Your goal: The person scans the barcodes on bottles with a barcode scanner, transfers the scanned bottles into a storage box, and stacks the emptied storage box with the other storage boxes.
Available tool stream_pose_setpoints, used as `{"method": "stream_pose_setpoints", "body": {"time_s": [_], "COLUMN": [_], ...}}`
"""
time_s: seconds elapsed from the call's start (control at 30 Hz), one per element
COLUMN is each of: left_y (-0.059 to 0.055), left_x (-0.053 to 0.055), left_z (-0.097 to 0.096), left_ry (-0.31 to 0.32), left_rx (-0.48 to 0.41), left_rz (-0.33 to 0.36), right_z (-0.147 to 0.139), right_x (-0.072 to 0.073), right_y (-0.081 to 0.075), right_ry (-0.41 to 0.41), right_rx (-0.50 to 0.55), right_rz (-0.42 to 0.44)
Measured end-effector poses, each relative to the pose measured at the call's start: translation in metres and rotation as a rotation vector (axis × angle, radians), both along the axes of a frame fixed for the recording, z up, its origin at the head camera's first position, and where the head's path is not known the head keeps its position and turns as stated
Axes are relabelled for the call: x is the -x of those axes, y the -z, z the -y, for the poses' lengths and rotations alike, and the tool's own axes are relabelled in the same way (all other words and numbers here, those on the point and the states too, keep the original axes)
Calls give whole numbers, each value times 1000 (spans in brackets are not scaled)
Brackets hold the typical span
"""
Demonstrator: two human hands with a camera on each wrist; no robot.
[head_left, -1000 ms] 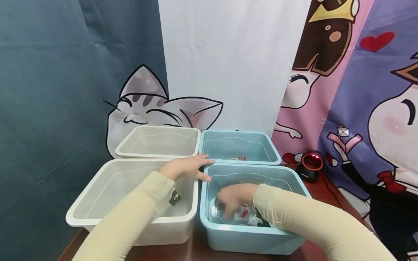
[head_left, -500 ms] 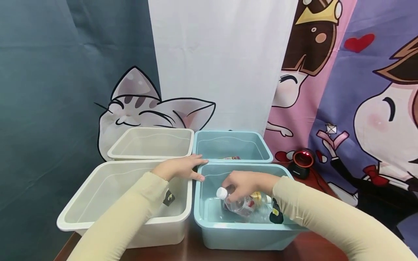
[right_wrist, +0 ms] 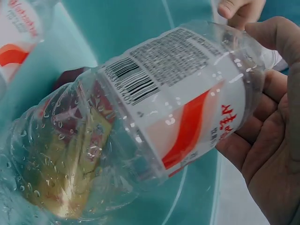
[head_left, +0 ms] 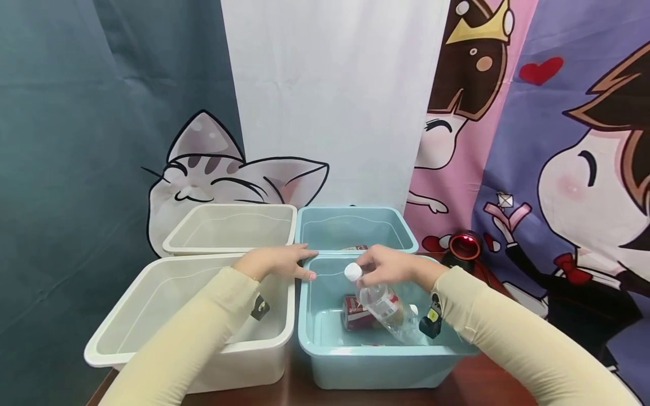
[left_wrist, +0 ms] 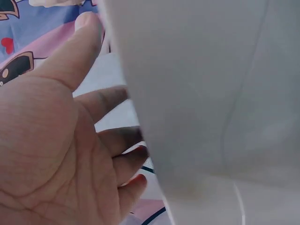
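Note:
My right hand [head_left: 393, 264] grips a clear plastic bottle [head_left: 383, 301] around its upper part, just below the white cap. The bottle tilts, cap up and left, its base low inside the near blue bin [head_left: 365, 351]. In the right wrist view, the bottle [right_wrist: 187, 101] shows a white label with a barcode and a red stripe, with droplets inside. A dark red package [head_left: 355, 313] lies in the bin behind it. My left hand [head_left: 276, 262] has its fingers extended over the right rim of the near white bin [head_left: 254, 346] and holds nothing.
Behind stand a far white bin [head_left: 178, 250] and a far blue bin [head_left: 350, 210] holding a small red item [head_left: 355, 247]. Another labelled bottle [right_wrist: 18, 37] lies in the near blue bin. A black scanner with a red light [head_left: 464, 246] stands at the right.
My right hand has risen from low in the blue bin, lifting the bottle cap-end up and uncovering the dark red package. The left hand stays at the white bin's rim.

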State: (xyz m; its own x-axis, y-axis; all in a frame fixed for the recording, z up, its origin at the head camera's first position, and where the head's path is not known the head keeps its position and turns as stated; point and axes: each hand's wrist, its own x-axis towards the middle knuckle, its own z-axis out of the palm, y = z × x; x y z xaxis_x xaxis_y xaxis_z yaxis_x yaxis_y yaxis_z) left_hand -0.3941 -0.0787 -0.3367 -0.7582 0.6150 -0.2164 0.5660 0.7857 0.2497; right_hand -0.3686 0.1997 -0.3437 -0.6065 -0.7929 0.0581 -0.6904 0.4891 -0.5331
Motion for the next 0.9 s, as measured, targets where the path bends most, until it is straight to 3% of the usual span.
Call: {"method": "stream_pose_setpoints", "body": {"time_s": [0.13,0.3,0.5,0.73,0.9], "left_y": [-12,-22,-12,-1,-1], "left_x": [-3,-10,-15,-15,-16], "left_z": [-5,-18,-37,-44,-53], "left_ry": [-16,15,12,123,155], "left_rx": [-14,-94,-185,-339,-456], "left_rz": [27,61,121,288,393], "right_z": [-5,-10,-14,-15,-13], "right_x": [4,4,8,14,13], "right_y": [-9,-21,-25,-24,-33], "right_ry": [49,60,55,66,84], "right_rx": [89,250,439,678,883], "right_rz": [30,146,171,117,117]}}
